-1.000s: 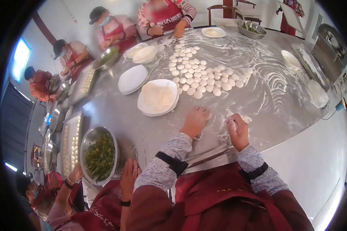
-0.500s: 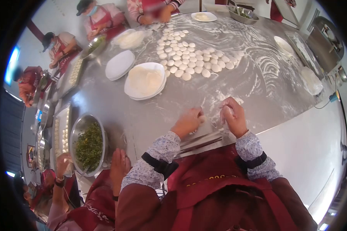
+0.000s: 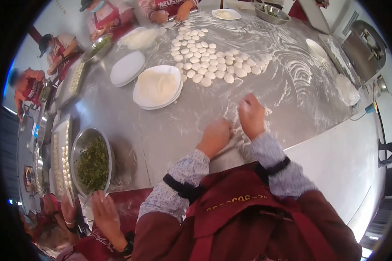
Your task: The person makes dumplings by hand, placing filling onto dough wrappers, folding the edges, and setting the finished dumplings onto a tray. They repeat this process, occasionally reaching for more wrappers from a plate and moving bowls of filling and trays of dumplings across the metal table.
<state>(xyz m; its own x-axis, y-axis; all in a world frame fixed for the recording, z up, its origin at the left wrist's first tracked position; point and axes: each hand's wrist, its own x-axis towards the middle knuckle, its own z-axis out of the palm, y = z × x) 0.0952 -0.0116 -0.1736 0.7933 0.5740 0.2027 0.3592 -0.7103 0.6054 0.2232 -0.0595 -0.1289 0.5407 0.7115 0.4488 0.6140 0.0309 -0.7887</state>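
Note:
My left hand [image 3: 215, 137] is closed low over the floured steel table [image 3: 170, 130], close to its near edge. What its fingers hold, if anything, is hidden. Just to the right and a little farther off, my right hand [image 3: 251, 115] is raised in a curled, slightly blurred fist, its contents out of sight. White flour [image 3: 236, 138] is smeared on the steel between and around both hands. Ahead of them lie many flat, round dough pieces [image 3: 213, 62], grouped across the tabletop.
Left of my hands, stacked white plates [image 3: 177, 96] carry flour. A steel bowl [image 3: 110, 162] of chopped green filling stands at the near left. Beside it, a neighbour's hand [image 3: 105, 213] is raised. Trays [image 3: 58, 126] hold rows of small dough pieces. Other people work along the far side.
My right hand has risen and moved slightly left and away from me. My left hand has shifted slightly right. At lower left, the neighbour's hand has moved down and left, toward the filling bowl.

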